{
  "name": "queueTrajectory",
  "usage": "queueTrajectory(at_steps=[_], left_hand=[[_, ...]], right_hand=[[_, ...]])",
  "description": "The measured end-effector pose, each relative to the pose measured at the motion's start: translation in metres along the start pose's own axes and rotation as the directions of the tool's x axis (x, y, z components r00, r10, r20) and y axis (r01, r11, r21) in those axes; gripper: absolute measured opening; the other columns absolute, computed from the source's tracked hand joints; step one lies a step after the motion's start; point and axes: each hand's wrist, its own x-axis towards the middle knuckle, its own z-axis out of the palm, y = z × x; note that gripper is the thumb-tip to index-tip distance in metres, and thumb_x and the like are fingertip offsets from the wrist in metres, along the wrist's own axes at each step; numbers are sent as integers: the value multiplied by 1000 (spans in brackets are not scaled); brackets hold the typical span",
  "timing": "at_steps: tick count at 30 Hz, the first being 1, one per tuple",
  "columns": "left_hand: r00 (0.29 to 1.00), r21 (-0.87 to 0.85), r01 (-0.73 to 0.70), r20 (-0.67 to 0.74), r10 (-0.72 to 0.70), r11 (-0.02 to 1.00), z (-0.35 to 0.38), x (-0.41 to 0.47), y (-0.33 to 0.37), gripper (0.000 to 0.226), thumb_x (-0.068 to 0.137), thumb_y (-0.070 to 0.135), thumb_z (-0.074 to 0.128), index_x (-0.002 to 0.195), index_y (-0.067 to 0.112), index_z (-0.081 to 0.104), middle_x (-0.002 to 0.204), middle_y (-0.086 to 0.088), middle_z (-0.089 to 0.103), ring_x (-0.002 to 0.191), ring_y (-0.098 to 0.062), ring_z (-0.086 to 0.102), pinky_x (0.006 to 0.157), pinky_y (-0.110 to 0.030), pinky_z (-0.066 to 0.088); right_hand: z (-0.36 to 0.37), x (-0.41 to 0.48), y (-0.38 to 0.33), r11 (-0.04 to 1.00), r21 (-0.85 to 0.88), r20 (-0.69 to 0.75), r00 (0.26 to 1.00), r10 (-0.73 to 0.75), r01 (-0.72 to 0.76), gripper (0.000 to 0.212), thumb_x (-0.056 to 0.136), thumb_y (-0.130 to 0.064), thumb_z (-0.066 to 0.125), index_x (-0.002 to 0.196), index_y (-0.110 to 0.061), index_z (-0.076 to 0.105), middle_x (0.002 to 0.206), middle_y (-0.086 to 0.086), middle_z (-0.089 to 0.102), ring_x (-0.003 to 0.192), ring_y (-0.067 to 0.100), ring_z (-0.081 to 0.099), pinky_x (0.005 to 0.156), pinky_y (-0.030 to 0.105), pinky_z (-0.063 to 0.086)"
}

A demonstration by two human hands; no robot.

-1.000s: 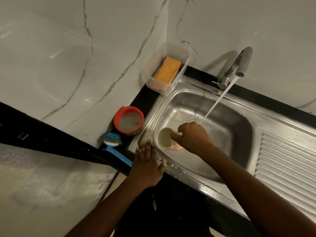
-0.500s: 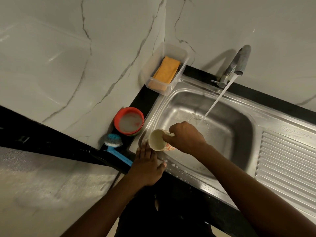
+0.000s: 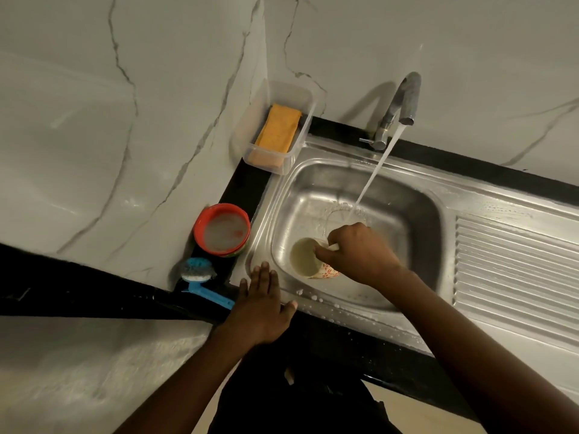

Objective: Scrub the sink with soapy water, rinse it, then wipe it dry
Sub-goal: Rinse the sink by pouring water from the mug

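- Right hand [image 3: 360, 255] curled round a tilted cup [image 3: 302, 258], low inside the sink [image 3: 407, 208].
- Left hand [image 3: 261, 308] flat, fingers straight, on the sink's front rim, left of the cup.
- Tap [image 3: 404, 98] running, beyond both hands.

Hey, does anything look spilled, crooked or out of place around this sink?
Only small things: white droplets dot the sink's front rim, and the tap's stream lands on the basin floor, not in the tilted cup the right hand holds.

Bare left grip [image 3: 260, 311], bare right grip [image 3: 360, 255], both forearms bare up to the picture's edge, dark, nearly black clothing [image 3: 300, 405] on the body.
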Motion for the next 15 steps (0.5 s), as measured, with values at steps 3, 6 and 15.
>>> queueTrajectory(at_steps=[3,6,15], left_hand=[[999,3,5,-44,-5,1000,-6,-3,-9,88,106,59,29,165,8,-13,169,-18,-29,157,-35,-27,129,-51,-8],[993,32,24,-117,-20,999,-5,-5,-21,90,106,58,31,165,7,-12,168,-20,-30,155,-39,-29,130,-54,-6],[984,212,-175,5,178,962,10,-7,-13,92,105,63,26,163,7,-18,169,-18,-29,157,-34,-27,130,-52,-9]], right_hand=[[9,-1,-21,999,-22,-42,999,-29,28,55,94,-62,56,63,-16,59,59,0,57,55,20,57,56,34,50],[16,-1,-40,996,-54,-52,996,-75,72,57,95,-67,51,75,-16,70,66,1,63,60,21,60,59,35,54],[4,-29,-15,985,168,-65,997,50,-38,60,91,-59,63,54,-16,47,52,0,45,51,20,47,53,36,38]])
